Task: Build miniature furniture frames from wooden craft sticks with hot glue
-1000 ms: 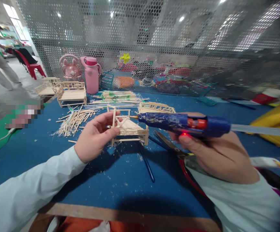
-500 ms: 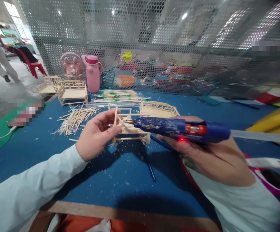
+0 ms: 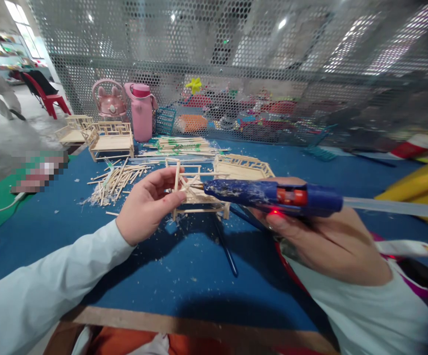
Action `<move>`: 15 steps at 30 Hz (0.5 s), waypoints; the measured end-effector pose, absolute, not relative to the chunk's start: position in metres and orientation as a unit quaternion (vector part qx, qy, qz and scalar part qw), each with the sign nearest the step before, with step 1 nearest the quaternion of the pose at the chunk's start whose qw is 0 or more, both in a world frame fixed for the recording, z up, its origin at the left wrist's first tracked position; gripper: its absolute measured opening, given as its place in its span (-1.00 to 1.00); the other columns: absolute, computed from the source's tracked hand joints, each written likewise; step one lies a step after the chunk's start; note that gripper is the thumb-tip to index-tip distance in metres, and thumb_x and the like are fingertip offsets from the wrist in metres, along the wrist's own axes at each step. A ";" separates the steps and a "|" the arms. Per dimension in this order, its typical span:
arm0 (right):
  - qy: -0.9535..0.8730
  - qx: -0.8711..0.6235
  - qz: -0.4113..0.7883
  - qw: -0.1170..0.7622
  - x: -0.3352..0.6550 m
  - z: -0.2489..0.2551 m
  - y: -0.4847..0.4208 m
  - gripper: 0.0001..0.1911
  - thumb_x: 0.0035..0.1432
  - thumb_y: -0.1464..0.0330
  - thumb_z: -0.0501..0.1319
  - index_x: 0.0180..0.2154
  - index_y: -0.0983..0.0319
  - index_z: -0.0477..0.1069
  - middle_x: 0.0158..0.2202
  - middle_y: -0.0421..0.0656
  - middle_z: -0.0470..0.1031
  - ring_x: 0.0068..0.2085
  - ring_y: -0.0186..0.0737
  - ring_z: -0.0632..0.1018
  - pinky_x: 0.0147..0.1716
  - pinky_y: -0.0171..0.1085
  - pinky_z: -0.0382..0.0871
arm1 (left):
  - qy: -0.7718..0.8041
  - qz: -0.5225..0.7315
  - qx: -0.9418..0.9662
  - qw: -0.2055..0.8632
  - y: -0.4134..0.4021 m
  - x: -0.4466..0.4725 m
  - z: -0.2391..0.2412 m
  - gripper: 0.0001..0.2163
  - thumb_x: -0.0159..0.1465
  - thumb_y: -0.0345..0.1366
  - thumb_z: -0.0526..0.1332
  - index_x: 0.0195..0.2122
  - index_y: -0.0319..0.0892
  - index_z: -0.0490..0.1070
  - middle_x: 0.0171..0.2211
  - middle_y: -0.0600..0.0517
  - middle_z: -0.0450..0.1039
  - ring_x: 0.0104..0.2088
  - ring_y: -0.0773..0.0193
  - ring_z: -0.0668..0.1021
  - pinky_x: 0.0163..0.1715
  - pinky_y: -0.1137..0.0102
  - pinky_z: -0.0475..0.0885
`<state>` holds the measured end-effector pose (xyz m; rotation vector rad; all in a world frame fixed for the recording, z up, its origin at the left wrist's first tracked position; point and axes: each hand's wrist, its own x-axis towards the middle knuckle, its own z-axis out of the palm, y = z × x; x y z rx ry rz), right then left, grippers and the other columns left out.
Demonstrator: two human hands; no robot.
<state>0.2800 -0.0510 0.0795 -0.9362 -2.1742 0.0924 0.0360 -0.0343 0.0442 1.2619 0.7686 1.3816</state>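
My left hand (image 3: 147,204) pinches a small wooden stick bench model (image 3: 195,195) by its left end, holding it just above the blue table mat (image 3: 184,276). My right hand (image 3: 320,241) grips a blue hot glue gun (image 3: 273,195) with a clear glue stick out the back. The gun's nozzle touches the model's frame near its back rail. A red light glows under the gun.
Finished stick benches (image 3: 110,140) and another frame (image 3: 243,167) stand behind. Loose sticks (image 3: 119,180) lie at the left, a stick bundle (image 3: 179,145) further back. A pink bottle (image 3: 142,118) stands by the perforated metal screen. Scissors (image 3: 291,266) lie under my right hand. A person walks far left.
The glue gun moved left until its nozzle reached the model. The model sank slightly toward the mat. The person at far left walked further away.
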 end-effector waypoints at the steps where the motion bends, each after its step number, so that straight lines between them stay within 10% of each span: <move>1: -0.851 -0.366 0.034 0.376 0.281 0.079 -0.051 -0.87 0.14 0.29 0.17 -0.29 0.14 0.45 -0.28 -0.12 0.53 -0.30 -0.12 0.58 -0.27 -0.16 0.51 | 0.319 0.580 0.527 0.533 -0.034 0.036 0.044 -0.69 0.04 -0.41 0.34 -0.15 -0.18 0.45 -0.28 0.04 0.52 -0.27 0.33 0.52 -0.20 0.40 0.43; 15: -0.855 -0.370 -0.026 0.362 0.285 0.082 -0.049 -0.83 0.18 0.29 0.13 -0.23 0.13 0.46 -0.28 -0.12 0.56 -0.22 -0.10 0.59 -0.21 -0.15 0.50 | 0.296 0.590 0.528 0.535 -0.033 0.036 0.042 -0.74 0.05 -0.42 0.34 -0.20 -0.15 0.47 -0.26 0.06 0.53 -0.23 0.34 0.53 -0.18 0.42 0.44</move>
